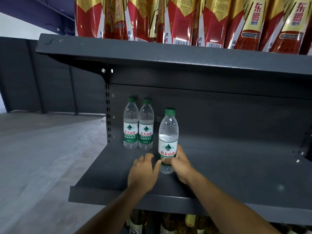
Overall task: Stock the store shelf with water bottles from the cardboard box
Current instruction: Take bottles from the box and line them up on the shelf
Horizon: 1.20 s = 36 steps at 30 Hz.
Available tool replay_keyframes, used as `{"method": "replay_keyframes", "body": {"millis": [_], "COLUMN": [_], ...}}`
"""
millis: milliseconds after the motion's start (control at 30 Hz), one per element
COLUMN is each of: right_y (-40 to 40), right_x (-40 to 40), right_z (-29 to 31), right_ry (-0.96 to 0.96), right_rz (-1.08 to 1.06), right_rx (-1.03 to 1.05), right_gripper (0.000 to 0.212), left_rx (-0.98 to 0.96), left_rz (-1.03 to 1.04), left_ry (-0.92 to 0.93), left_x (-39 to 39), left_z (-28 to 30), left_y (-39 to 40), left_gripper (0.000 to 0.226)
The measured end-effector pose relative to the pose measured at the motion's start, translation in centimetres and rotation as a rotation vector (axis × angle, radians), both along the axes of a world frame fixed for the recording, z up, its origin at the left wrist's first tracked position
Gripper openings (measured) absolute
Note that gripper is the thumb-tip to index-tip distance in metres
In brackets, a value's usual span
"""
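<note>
R hand (181, 163) fingers clamped on upright water bottle (168, 137) on shelf (219, 169), L hand (143, 173) fingers apart, touching it.

The grey metal shelf (236, 166) carries three water bottles, all upright with green caps. Two stand touching side by side at the back left corner: the left bottle (130, 125) and the middle bottle (146, 127). The third bottle (168, 141) stands nearer the front edge, apart from the pair. The shelf above (168, 56) holds a row of red and gold bottles (185, 19).
</note>
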State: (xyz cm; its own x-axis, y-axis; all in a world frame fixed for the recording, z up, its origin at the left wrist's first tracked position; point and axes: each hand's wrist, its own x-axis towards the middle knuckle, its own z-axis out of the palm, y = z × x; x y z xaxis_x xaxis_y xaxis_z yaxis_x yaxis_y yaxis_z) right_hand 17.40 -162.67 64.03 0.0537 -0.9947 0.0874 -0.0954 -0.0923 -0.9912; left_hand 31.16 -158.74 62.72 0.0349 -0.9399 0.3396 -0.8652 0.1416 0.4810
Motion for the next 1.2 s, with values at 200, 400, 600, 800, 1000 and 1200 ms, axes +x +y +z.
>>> {"method": "replay_keyframes", "body": {"millis": [200, 400, 600, 800, 1000, 1200], "right_y": [-2.1, -4.3, -6.3, -7.9, -9.3, -10.6], "right_x": [0.5, 1.2, 1.8, 2.2, 2.4, 2.7], "right_z": [-0.2, -0.2, -0.5, -0.9, -1.3, -1.9], "right_ry": [-0.04, -0.102, -0.153, -0.15, -0.179, -0.203], "right_rz": [-0.008, -0.059, -0.107, -0.14, -0.176, -0.197], "right_rx": [0.005, -0.004, 0.028, 0.036, 0.029, -0.002], "right_gripper": [0.057, 0.055, 0.05, 0.055, 0.055, 0.058], "left_rx": [0.035, 0.099, 0.133, 0.184, 0.201, 0.203], "left_rz": [-0.018, 0.012, 0.064, 0.077, 0.092, 0.095], "left_ry": [-0.066, -0.129, -0.169, -0.145, -0.139, -0.123], "left_x": [0.1, -0.1, -0.1, -0.1, -0.2, -0.3], "left_z": [-1.3, -1.6, -1.6, -1.4, -1.5, -1.6], "left_y": [-0.3, -0.6, -0.8, -0.8, -0.7, -0.6], "left_gripper": [0.045, 0.047, 0.055, 0.055, 0.057, 0.056]}}
